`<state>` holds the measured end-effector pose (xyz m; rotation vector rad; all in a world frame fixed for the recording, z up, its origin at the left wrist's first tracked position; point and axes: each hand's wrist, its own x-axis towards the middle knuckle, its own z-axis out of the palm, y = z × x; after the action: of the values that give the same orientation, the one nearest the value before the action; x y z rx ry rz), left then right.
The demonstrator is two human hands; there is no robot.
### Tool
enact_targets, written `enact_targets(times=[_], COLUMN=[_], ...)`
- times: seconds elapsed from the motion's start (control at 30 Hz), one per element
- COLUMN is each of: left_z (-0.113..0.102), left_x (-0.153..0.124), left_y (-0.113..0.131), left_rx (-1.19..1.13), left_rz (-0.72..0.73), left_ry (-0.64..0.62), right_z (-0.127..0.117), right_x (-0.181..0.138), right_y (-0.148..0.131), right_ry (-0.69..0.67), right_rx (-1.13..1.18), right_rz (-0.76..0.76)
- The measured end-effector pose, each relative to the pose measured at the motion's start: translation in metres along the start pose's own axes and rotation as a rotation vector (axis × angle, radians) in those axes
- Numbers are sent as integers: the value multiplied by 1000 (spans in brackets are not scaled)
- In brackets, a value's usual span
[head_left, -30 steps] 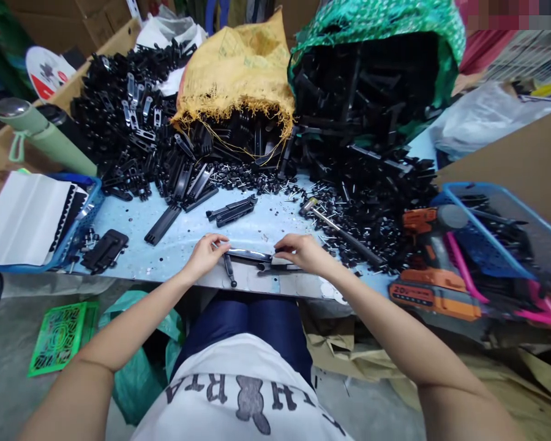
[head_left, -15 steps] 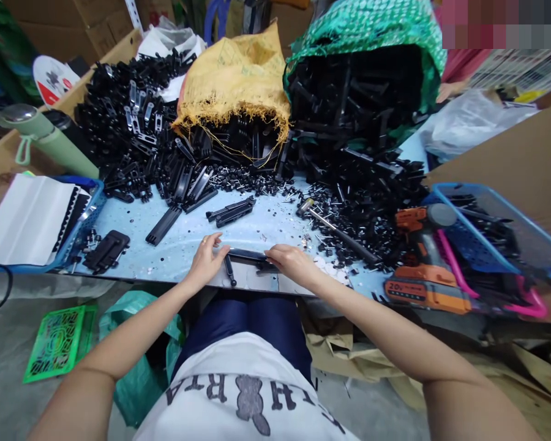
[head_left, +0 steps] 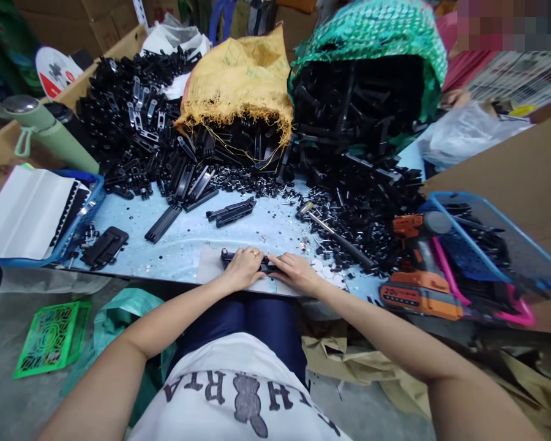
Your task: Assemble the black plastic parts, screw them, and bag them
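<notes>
Both hands meet at the front edge of the table over a long black plastic part (head_left: 226, 258). My left hand (head_left: 244, 268) is closed over its middle, and the part's left end sticks out past the knuckles. My right hand (head_left: 296, 272) grips the right end, thumb and fingertips close to the left hand's. The fingers hide most of the part. Beyond the hands lie similar long black parts (head_left: 231, 212). A hammer (head_left: 335, 233) rests to the right, its head toward the middle of the table.
An orange cordless drill (head_left: 420, 288) and a blue basket (head_left: 491, 269) stand right. A heap of black parts (head_left: 119, 116), a yellow sack (head_left: 239, 73) and a green sack (head_left: 371, 40) fill the back. Left are a bottle (head_left: 50, 131) and a paper-filled basket (head_left: 68, 242).
My left hand has moved right along the black plastic part, close to my right hand, and now covers its middle. Before, the hands held opposite ends, with a short piece hanging at the left.
</notes>
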<state>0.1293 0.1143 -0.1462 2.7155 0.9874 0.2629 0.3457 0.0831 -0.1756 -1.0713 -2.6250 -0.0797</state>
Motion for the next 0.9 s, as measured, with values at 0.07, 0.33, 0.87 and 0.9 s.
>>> enact_targets(times=[0.07, 0.33, 0.87, 0.9], left_z=[0, -6, -4, -4], left_x=[0, -53, -60, -59], left_y=[2, 14, 16, 19], left_rx=[-20, 7, -46, -74], left_rz=[-22, -180, -812, -789], left_ry=[-2, 304, 34, 11], right_z=[-6, -24, 13, 10], right_x=[3, 34, 100, 99], right_y=[10, -13, -73, -74], right_ry=[-63, 18, -63, -57], right_rx=[2, 36, 334, 349], right_rz=[-73, 40, 202, 218])
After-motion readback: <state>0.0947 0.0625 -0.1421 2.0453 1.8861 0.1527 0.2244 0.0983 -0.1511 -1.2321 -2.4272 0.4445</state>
